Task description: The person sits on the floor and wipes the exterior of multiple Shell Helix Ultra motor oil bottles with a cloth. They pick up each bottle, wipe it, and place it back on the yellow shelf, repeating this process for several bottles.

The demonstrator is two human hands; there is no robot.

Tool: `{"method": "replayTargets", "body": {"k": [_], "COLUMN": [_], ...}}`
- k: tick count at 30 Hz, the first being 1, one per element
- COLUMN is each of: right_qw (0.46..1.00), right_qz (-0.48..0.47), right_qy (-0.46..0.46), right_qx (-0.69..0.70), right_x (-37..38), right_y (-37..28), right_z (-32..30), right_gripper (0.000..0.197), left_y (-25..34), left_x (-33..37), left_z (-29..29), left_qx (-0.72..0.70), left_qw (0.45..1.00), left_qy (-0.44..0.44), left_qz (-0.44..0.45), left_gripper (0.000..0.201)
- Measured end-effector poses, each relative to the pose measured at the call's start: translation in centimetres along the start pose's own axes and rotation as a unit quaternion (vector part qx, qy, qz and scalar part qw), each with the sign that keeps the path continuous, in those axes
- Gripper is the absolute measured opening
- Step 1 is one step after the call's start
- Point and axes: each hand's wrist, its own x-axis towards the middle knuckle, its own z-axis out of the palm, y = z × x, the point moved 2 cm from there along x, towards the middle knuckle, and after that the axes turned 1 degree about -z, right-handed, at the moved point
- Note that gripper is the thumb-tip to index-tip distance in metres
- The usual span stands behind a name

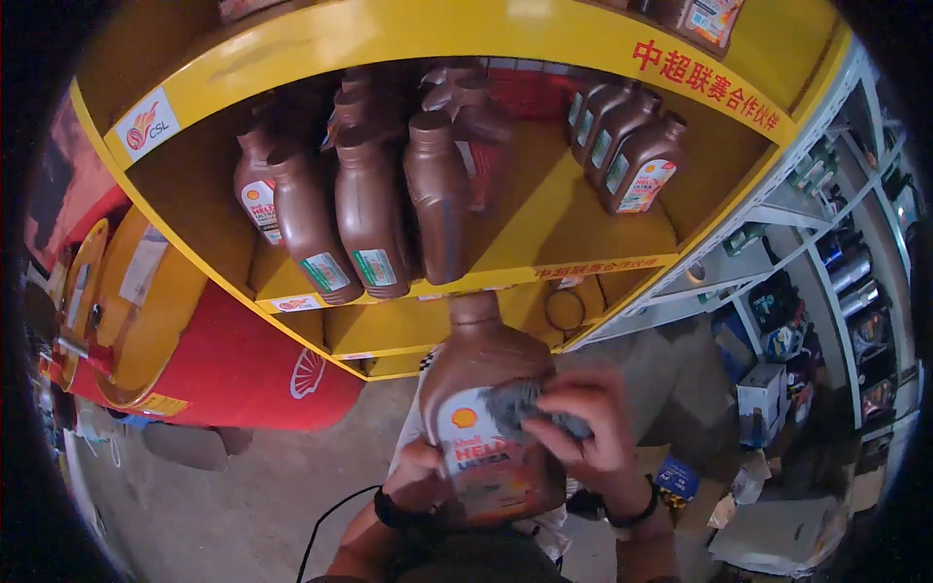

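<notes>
A large brown motor oil bottle [486, 352] stands upright close in front of my body, its white and orange label facing me. My left hand [418, 468] is closed round the bottle's lower left side. A dark grey cloth [512, 403] is pinched in my right hand [591, 418] and lies against the upper right of the label. The right fingers are slightly blurred. Beyond the bottle, several similar brown bottles [367, 209] stand on a yellow shelf [544, 204], and a group of smaller ones [643, 165] stands at the shelf's right.
A red and yellow drum [262, 364] lies on its side at the left. White metal racks [826, 262] with goods line the right. Cardboard, a white box [761, 403] and packaging [777, 532] litter the floor there. A black cable [321, 525] runs along the floor near my left arm.
</notes>
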Motion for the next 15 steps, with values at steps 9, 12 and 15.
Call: {"method": "replayTargets", "body": {"k": [9, 12, 15], "right_qw": [0.941, 0.965, 0.988], "right_qz": [0.107, -0.04, -0.117], "right_qy": [-0.287, -0.237, -0.102], "right_qx": [0.14, 0.104, 0.02], "right_x": [-3.0, -2.6, 0.8], "right_y": [-0.5, 0.0, 1.0], "right_z": [2.7, 2.7, 1.9], "right_gripper": [0.031, 0.034, 0.035], "left_y": [0.3, 0.5, -0.2], "left_x": [1.2, 1.8, 1.3], "left_z": [-0.9, 0.5, 1.1], "left_qx": [0.125, 0.144, 0.13], "left_qw": [0.988, 0.985, 0.985], "left_qy": [0.069, 0.059, 0.092], "left_qz": [0.061, 0.074, 0.07], "left_gripper": [0.103, 0.101, 0.099]}}
